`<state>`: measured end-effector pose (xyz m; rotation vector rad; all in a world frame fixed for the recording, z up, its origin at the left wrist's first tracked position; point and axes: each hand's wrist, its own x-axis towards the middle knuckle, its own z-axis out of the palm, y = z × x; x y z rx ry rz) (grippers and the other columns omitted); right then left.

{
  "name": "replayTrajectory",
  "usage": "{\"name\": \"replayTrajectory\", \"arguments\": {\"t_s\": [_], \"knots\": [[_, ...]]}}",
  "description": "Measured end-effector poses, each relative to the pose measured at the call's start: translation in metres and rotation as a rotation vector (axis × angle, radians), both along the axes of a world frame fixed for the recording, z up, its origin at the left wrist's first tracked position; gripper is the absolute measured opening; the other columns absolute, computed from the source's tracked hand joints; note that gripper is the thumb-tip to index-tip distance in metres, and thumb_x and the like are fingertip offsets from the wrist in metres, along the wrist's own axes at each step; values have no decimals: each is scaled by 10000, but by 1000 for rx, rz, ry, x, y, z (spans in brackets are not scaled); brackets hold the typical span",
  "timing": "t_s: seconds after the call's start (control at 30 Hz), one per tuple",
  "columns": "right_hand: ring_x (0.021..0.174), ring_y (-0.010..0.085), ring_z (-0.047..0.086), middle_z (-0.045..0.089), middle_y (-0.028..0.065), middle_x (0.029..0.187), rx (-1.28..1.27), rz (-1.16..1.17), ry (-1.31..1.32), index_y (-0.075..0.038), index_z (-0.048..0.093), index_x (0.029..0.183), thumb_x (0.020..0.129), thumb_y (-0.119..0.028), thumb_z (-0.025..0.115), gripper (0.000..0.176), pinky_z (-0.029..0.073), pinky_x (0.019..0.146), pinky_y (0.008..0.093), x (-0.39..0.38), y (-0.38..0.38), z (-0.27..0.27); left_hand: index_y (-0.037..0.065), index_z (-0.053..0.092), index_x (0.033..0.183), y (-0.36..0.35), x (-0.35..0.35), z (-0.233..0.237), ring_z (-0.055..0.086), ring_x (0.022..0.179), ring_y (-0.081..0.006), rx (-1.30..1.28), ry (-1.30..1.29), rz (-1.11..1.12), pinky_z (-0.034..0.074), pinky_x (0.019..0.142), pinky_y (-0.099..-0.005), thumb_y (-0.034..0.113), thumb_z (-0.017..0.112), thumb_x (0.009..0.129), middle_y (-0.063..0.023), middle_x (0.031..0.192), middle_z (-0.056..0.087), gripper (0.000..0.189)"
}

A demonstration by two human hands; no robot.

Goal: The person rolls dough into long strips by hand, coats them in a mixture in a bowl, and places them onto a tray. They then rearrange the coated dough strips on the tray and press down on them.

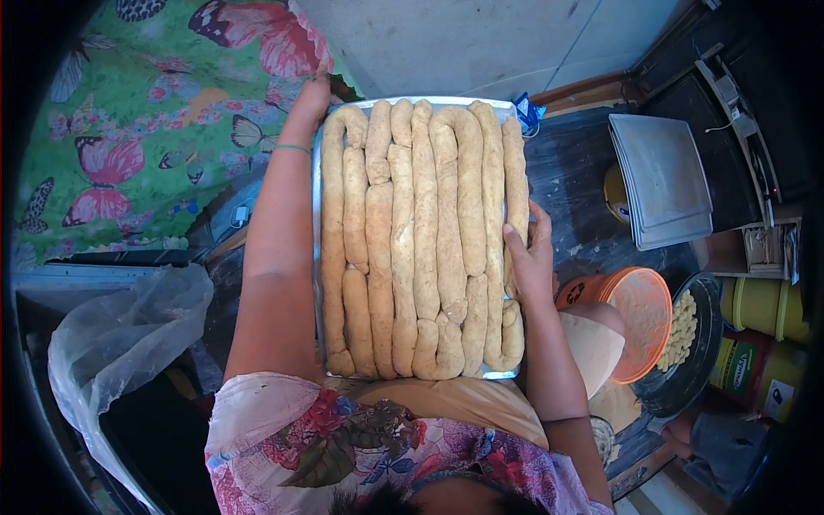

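A metal baking tray [317, 257] is packed with long ropes of tan dough [427, 232], some bent double at the ends. It rests in front of my body, close to my lap. My right hand [532, 262] grips the tray's right side, thumb over the outer dough rope and fingers around the edge. Along the left side of the tray stretches my left arm. At the far left corner, my left hand [318, 91] has its fingers closed on the edge of a green butterfly-print cloth [206, 112]; part of that hand is hard to see.
At right stand an orange bucket [644, 322] with powdery residue, a black basin [708, 343] holding small dough pieces, and stacked flat trays [661, 180]. A clear plastic bag [129, 335] hangs at left. A wall [463, 43] rises behind. Another person's leg [730, 446] shows lower right.
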<state>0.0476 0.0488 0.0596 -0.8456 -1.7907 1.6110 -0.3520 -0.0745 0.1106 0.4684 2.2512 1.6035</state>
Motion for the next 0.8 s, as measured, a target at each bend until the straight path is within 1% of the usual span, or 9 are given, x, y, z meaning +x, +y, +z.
{"name": "replayTrajectory", "arguments": {"t_s": [0.1,0.2,0.3,0.4,0.5,0.6,0.63,0.7,0.8], "knots": [[932,187,562,571,162,1048,-28,0,-7,0,360,1330,860,-95,603,538,452,839,306,0,-2,5,-15,690,845,2,-8,-5,553,647,-206,1,-42,11,469,688,-339,555,269,955,-140,766,655,717],[936,182,562,570,160,1049,-57,0,29,-1,358,1332,865,-93,603,536,453,839,304,0,-2,4,-9,673,890,2,-6,1,543,703,-202,-76,-88,0,464,699,-338,525,228,977,-119,838,643,701],[943,182,562,570,156,1047,-73,-8,43,-3,358,1333,868,-93,602,533,453,844,304,-1,-4,6,-9,672,891,3,-6,-2,544,688,-199,-36,-36,-13,465,671,-338,495,226,985,-115,817,640,679],[949,185,563,570,150,1044,-78,-12,20,-12,359,1335,870,-90,601,530,453,850,307,-1,-4,7,-17,688,876,4,-13,-8,579,693,-215,-53,-73,56,469,718,-339,555,270,956,-135,806,664,713],[947,185,565,572,143,1042,-60,-27,-24,-23,361,1338,871,-89,601,530,455,847,304,-1,-4,9,-20,687,883,3,-17,-14,592,739,-218,-21,-54,-1,466,759,-338,549,266,960,-126,843,677,713],[934,181,566,571,131,1033,-72,-22,-48,-33,365,1338,869,-90,604,529,458,831,296,-1,-4,10,-24,689,876,6,-17,-14,600,777,-228,-27,20,22,462,789,-338,556,267,956,-130,861,682,722],[931,180,566,571,129,1030,-68,-17,-52,-32,365,1337,869,-90,604,529,458,828,295,-1,-2,7,-24,694,854,6,-10,-8,599,790,-236,-20,-49,32,460,799,-337,556,265,956,-137,855,680,729],[925,178,563,569,130,1027,-41,-14,-49,-25,365,1334,866,-91,606,531,456,827,297,0,-1,2,-29,693,839,4,-14,-10,599,780,-238,-24,-2,16,464,788,-340,559,268,953,-143,848,677,734],[965,168,547,558,121,1064,-32,5,-40,-29,335,1349,890,-63,557,510,436,867,294,0,-1,4,-35,692,831,5,-16,-12,599,762,-238,-59,25,11,472,764,-348,571,276,946,-151,835,672,744]]}}
